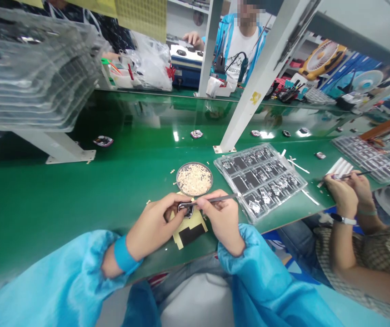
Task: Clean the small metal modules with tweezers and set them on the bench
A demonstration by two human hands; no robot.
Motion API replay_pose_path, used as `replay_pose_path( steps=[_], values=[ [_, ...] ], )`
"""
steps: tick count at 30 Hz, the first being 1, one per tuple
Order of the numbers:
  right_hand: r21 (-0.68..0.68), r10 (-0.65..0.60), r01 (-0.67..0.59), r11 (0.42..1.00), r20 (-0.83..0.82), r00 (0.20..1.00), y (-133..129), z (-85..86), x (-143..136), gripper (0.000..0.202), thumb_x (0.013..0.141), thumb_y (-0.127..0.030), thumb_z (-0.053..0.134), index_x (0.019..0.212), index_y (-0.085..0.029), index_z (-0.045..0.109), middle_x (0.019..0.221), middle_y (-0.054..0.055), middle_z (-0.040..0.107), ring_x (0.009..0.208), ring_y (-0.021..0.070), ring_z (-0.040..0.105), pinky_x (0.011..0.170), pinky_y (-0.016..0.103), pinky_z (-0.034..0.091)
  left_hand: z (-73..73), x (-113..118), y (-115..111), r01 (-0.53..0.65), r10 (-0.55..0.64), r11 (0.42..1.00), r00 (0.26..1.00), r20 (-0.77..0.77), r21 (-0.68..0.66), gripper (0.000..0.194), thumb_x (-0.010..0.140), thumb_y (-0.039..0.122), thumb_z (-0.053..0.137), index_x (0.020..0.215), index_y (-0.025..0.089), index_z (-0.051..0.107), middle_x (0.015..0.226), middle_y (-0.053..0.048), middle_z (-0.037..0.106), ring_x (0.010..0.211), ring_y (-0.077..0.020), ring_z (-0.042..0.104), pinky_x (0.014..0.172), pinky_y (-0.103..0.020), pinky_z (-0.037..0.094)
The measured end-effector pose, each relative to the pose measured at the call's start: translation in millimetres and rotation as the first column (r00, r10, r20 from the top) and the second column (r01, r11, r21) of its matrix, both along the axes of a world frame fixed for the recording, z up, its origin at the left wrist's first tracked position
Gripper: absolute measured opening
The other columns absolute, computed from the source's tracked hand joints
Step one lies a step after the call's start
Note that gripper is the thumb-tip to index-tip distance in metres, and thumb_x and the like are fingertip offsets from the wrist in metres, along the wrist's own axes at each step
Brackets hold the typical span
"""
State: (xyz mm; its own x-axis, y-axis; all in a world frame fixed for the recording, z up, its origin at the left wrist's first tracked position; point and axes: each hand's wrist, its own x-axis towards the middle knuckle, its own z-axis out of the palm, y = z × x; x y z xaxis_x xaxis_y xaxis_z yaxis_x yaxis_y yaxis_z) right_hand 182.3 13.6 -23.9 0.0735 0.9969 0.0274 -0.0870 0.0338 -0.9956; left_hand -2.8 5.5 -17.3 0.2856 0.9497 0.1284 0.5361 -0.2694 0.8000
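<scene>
Green bench (130, 177) — dish (177, 181), tray (280, 202) and white post (258, 93) beyond — left hand (154, 222) grips a small case (190, 212), right hand (222, 220) a dark tool (220, 198).

Head view, forward and down over bench (127, 181)

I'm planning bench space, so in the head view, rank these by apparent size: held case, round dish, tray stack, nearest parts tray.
Largest to smallest:
1. Tray stack, cut off by the picture's edge
2. Parts tray
3. Round dish
4. Held case, partly covered
</scene>
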Motion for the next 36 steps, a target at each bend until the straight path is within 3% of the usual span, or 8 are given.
replay_pose_path(
  steps=[7, 11, 13, 16, 20, 23, 32, 36],
  values=[
    [0.011, 0.164, -0.164, 0.986, -0.171, 0.972, -13.0, 9.0, 13.5, 0.039, 0.095, -0.055, 0.057, 0.076, -0.021, 0.055, 0.071, 0.004, 0.072, 0.063, 0.0169, 0.067, 0.065, 0.031, 0.054, -0.8, -6.9, 1.2, -0.057, 0.057, 0.998, 0.998, -0.036, -0.009, 0.028, 0.096, 0.041, 0.058, 0.119, 0.026, 0.066, 0.094, 0.000, 0.073, 0.077, -0.0164, 0.065, 0.072, -0.025, 0.048],
    [0.137, 0.019, -0.035, 0.990, 0.118, 0.993, -16.6, 34.1, 72.1, 0.041, 0.101, -0.054, 0.043, 0.082, -0.021, 0.057, 0.074, 0.002, 0.066, 0.054, 0.0129, 0.054, 0.054, 0.027, 0.043, -0.5, -10.4, 4.0, -0.092, 0.120, 0.973, 0.985, 0.123, -0.210, 0.041, 0.093, 0.055, 0.059, 0.118, 0.025, 0.068, 0.091, -0.002, 0.072, 0.079, -0.0182, 0.066, 0.069, -0.024, 0.050],
    [0.161, -0.132, 0.057, 0.985, 0.503, 0.854, -12.8, 47.3, 110.0, 0.034, 0.097, -0.049, 0.055, 0.082, -0.019, 0.065, 0.069, 0.000, 0.060, 0.057, 0.0126, 0.050, 0.056, 0.026, 0.038, 3.2, -10.4, 5.9, -0.105, 0.150, 0.957, 0.977, 0.153, -0.269, 0.045, 0.092, 0.059, 0.056, 0.115, 0.022, 0.070, 0.072, 0.000, 0.065, 0.066, -0.0167, 0.059, 0.059, -0.024, 0.047],
    [0.018, -0.009, -0.012, 1.000, 0.855, 0.519, -6.2, 57.8, 153.3, 0.029, 0.089, -0.046, 0.066, 0.078, -0.019, 0.069, 0.059, -0.003, 0.052, 0.056, 0.0131, 0.046, 0.055, 0.026, 0.032, 8.9, -6.7, 8.5, -0.069, 0.174, 0.924, 0.952, 0.252, -0.376, 0.047, 0.087, 0.059, 0.063, 0.113, 0.020, 0.069, 0.067, 0.001, 0.062, 0.061, -0.0153, 0.055, 0.055, -0.022, 0.046],
    [-0.118, 0.107, 0.038, 0.992, 0.970, 0.219, -5.2, 55.0, 167.0, 0.028, 0.085, -0.048, 0.070, 0.077, -0.021, 0.069, 0.061, -0.001, 0.059, 0.056, 0.0144, 0.050, 0.055, 0.027, 0.028, 9.3, -0.1, 11.2, 0.002, 0.232, 0.889, 0.861, 0.453, -0.459, 0.059, 0.069, 0.048, 0.085, 0.115, 0.021, 0.061, 0.095, -0.004, 0.073, 0.086, -0.0206, 0.070, 0.075, -0.027, 0.058],
    [-0.144, 0.135, 0.047, 0.988, 0.978, 0.156, -6.4, 51.3, 161.9, 0.026, 0.081, -0.048, 0.073, 0.080, -0.022, 0.069, 0.065, 0.001, 0.064, 0.060, 0.0163, 0.055, 0.056, 0.027, 0.028, 6.9, 1.1, 11.9, -0.030, 0.237, 0.894, 0.879, 0.414, -0.447, 0.063, 0.069, 0.045, 0.086, 0.122, 0.021, 0.062, 0.097, -0.005, 0.074, 0.087, -0.0207, 0.071, 0.074, -0.026, 0.059],
    [0.080, -0.076, 0.023, 0.997, 0.768, 0.635, -8.6, 50.6, 143.7, 0.027, 0.082, -0.044, 0.073, 0.079, -0.018, 0.066, 0.073, 0.004, 0.070, 0.058, 0.0156, 0.057, 0.054, 0.028, 0.042, 6.8, 1.2, 10.7, 0.051, 0.234, 0.835, 0.868, 0.439, -0.547, 0.044, 0.077, 0.046, 0.080, 0.105, 0.014, 0.068, 0.086, -0.009, 0.076, 0.059, -0.0163, 0.069, 0.039, -0.017, 0.036],
    [0.058, 0.020, -0.064, 0.996, 0.573, 0.819, -12.0, 44.5, 105.9, 0.023, 0.081, -0.039, 0.076, 0.082, -0.019, 0.065, 0.084, 0.005, 0.074, 0.066, 0.0176, 0.066, 0.056, 0.027, 0.049, 7.6, 0.8, 10.7, 0.047, 0.253, 0.827, 0.858, 0.446, -0.561, 0.044, 0.077, 0.043, 0.081, 0.110, 0.015, 0.073, 0.085, -0.008, 0.077, 0.059, -0.0155, 0.070, 0.037, -0.016, 0.033]
  ],
)
